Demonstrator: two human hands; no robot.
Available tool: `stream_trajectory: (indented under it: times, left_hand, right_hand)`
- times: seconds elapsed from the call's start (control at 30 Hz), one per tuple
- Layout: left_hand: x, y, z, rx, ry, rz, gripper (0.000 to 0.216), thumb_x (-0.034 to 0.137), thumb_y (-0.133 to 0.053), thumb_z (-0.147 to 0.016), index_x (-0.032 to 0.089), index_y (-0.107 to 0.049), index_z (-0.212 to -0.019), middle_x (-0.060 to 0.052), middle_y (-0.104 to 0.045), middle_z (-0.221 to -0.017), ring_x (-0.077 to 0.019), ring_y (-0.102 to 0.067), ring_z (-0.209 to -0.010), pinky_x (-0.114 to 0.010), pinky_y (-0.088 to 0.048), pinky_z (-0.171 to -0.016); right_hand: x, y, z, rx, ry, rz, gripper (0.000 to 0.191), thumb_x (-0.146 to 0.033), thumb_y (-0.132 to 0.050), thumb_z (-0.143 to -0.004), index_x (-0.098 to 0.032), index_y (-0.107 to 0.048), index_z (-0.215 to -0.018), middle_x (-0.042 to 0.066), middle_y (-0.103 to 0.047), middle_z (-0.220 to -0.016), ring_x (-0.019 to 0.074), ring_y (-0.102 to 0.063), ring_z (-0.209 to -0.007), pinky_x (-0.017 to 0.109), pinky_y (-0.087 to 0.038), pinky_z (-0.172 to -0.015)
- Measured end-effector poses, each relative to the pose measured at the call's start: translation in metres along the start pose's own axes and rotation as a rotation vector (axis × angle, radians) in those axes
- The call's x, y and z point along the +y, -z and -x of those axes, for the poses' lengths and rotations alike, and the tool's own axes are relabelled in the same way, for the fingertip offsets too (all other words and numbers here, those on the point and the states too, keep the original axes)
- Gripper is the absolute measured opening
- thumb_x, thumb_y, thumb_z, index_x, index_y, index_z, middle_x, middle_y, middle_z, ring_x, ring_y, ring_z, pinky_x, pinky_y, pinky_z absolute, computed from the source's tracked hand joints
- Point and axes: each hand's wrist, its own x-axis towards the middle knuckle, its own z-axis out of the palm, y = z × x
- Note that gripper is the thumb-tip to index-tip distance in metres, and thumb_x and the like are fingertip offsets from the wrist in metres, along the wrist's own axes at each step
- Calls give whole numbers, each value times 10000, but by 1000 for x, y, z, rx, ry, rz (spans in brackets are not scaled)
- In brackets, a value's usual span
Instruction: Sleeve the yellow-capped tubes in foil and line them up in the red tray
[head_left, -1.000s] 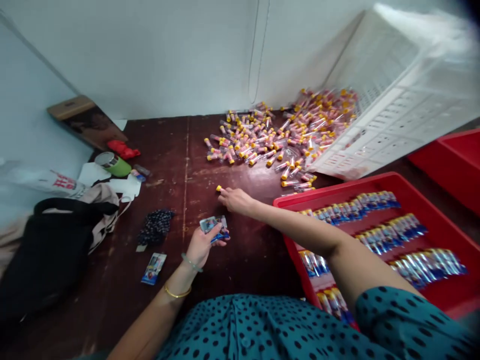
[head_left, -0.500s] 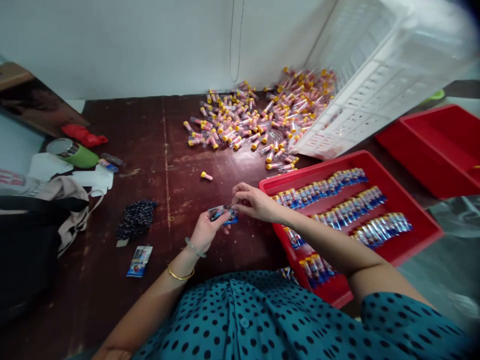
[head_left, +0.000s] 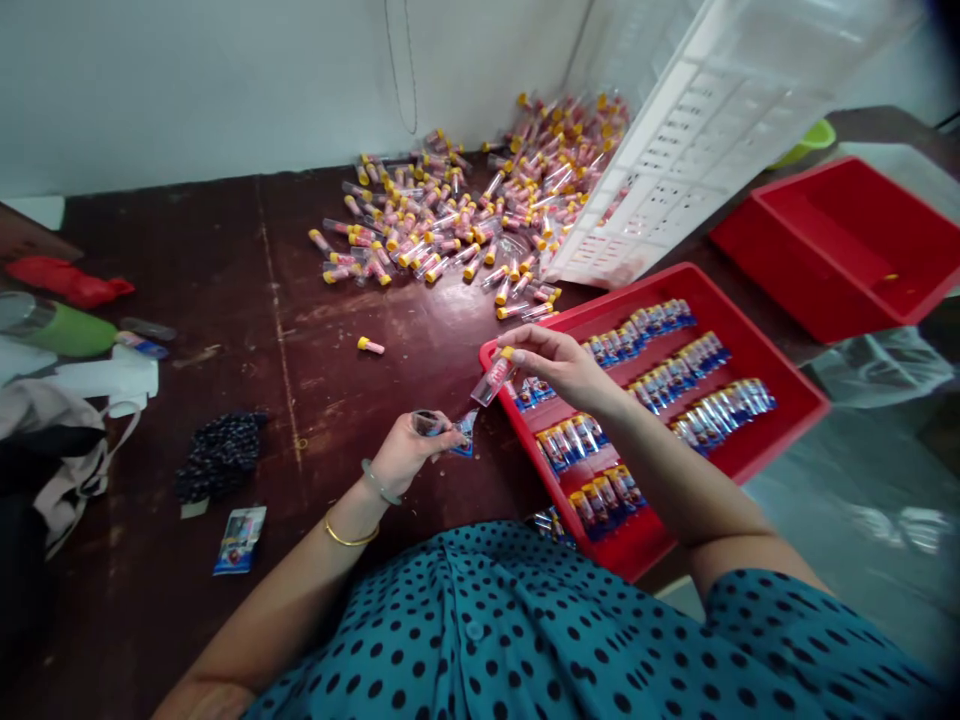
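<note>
My left hand (head_left: pixel 409 448) is closed on a small blue printed packet (head_left: pixel 465 436), low over the table. A dark, see-through piece shows above its fingers; I cannot tell whether it is part of the same packet. My right hand (head_left: pixel 562 368) pinches a clear tube (head_left: pixel 493 380) by its yellow-capped end, pink inside, tilted with the clear end down toward the packet. Tube and packet are apart. Below the right forearm lies a red tray (head_left: pixel 795 425) with rows of yellow-topped, blue-wrapped tubes (head_left: pixel 679 370). A single yellow-capped piece (head_left: pixel 371 346) lies beyond my left hand.
A heap of yellow-capped tubes (head_left: pixel 450 215) spreads along the wall beside a tilted white crate (head_left: pixel 652 170). Red bins (head_left: pixel 817 250) stand at the right. Leftward are a flat blue packet (head_left: pixel 240 541), dark speckled cloth (head_left: pixel 220 455), a green cup (head_left: pixel 75 328) and a bag (head_left: pixel 67 450).
My right hand has moved away from the packet, up and right, and now shows a yellow-capped tube in its fingers. My left hand keeps the packet. The view has shifted right.
</note>
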Motion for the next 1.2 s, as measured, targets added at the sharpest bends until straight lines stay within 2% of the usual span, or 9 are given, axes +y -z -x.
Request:
stream_trajectory:
  times: [0.1,0.2,0.33,0.4,0.57,0.67,0.83,1.07,1.2]
  left_hand:
    - [4,-5,-1,-61,140,67,313,328,-874,-586,150,-617,-603,13,-606,-575,-95,-493,-511,-214,-351,-451]
    - [6,-10,-2,-69,208,87,294,349,-856,-615,153,-638,-632,7,-612,-590,-104,-507,-502,-221,-356,-436]
    - [9,-19,-3,-33,156,48,246,356,-835,-646,155,-699,-687,-6,-642,-625,-129,-552,-552,-233,-378,-471]
    - [12,-22,-3,-34,106,17,231,348,-830,-655,156,-701,-654,-8,-645,-619,-137,-566,-585,-244,-406,-529]
    - [16,-18,-3,-46,50,-18,263,290,-866,-596,161,-640,-555,13,-605,-567,-127,-550,-564,-262,-435,-600]
    - [17,-19,-5,-91,49,2,310,281,-878,-571,165,-594,-527,14,-607,-585,-130,-567,-579,-272,-459,-620]
    - [18,-27,-8,-114,48,-27,302,264,-879,-565,163,-595,-537,4,-623,-607,-135,-573,-602,-273,-468,-630]
    - [14,-32,-7,-147,21,-17,250,289,-862,-608,166,-647,-574,-5,-651,-619,-143,-586,-606,-275,-476,-643]
    - [2,-43,-7,-61,40,36,253,325,-852,-648,157,-747,-806,-39,-732,-790,-168,-646,-730,-297,-506,-757]
  right_hand:
    - [-2,4,5,-12,35,67,218,-357,-564,-931,-185,-621,-1052,28,-648,-894,91,-556,-658,237,-483,-608]
    - [-1,0,11,33,181,368,191,-258,-489,-945,-184,-655,-886,36,-607,-905,130,-566,-794,284,-488,-738]
    - [7,-12,17,-182,294,628,107,-255,-617,-887,-173,-654,-828,59,-559,-986,158,-560,-891,316,-481,-836]
    - [10,-10,15,-186,311,624,126,-266,-610,-904,-171,-645,-829,60,-557,-984,152,-560,-887,309,-483,-831]
    - [7,24,10,107,225,469,144,-301,-604,-917,-179,-642,-851,46,-572,-956,136,-563,-837,295,-485,-776]
    - [-1,32,15,64,124,203,170,-340,-605,-917,-199,-607,-1012,21,-585,-930,94,-555,-703,249,-491,-650]
    - [-10,17,21,-21,37,-40,247,-382,-662,-875,-205,-532,-989,7,-617,-902,85,-571,-678,229,-506,-609]
    - [0,6,24,-149,38,-34,226,-311,-687,-860,-182,-534,-967,17,-630,-911,100,-609,-800,232,-513,-716]
    - [13,3,35,-22,109,197,194,-333,-662,-880,-182,-566,-955,30,-666,-923,134,-635,-839,279,-522,-777]
